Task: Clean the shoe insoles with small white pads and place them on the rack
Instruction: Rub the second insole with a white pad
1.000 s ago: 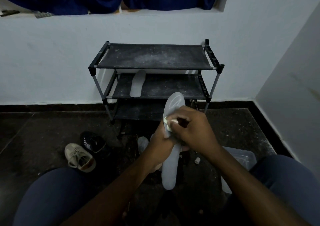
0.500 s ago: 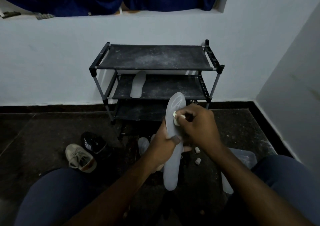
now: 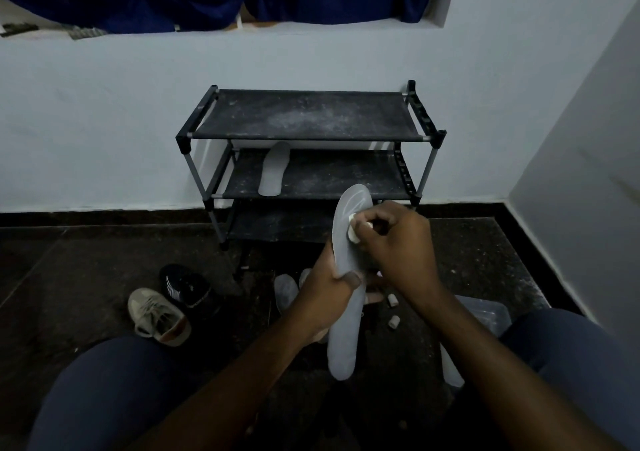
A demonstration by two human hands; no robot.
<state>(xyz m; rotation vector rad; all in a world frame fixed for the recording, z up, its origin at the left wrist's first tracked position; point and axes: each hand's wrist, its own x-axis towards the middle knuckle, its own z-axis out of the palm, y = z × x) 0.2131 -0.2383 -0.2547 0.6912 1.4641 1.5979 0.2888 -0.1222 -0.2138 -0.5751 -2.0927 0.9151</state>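
My left hand (image 3: pixel 330 289) grips a long grey insole (image 3: pixel 348 242) around its middle and holds it upright in front of me. My right hand (image 3: pixel 398 246) pinches a small white pad (image 3: pixel 353 230) and presses it against the insole's upper part, near the toe end. A second grey insole (image 3: pixel 273 170) lies on the middle shelf of the black shoe rack (image 3: pixel 308 139) by the wall. Another pale insole (image 3: pixel 286 291) lies on the floor behind my left hand, partly hidden.
A beige sneaker (image 3: pixel 157 317) and a black shoe (image 3: pixel 187 288) sit on the dark floor to the left. Two small white pads (image 3: pixel 392 307) lie on the floor near a clear plastic container (image 3: pixel 485 315) on the right. My knees frame the bottom.
My right hand has moved the white pad up along the insole, from its middle towards the toe end. My left hand keeps the same grip.
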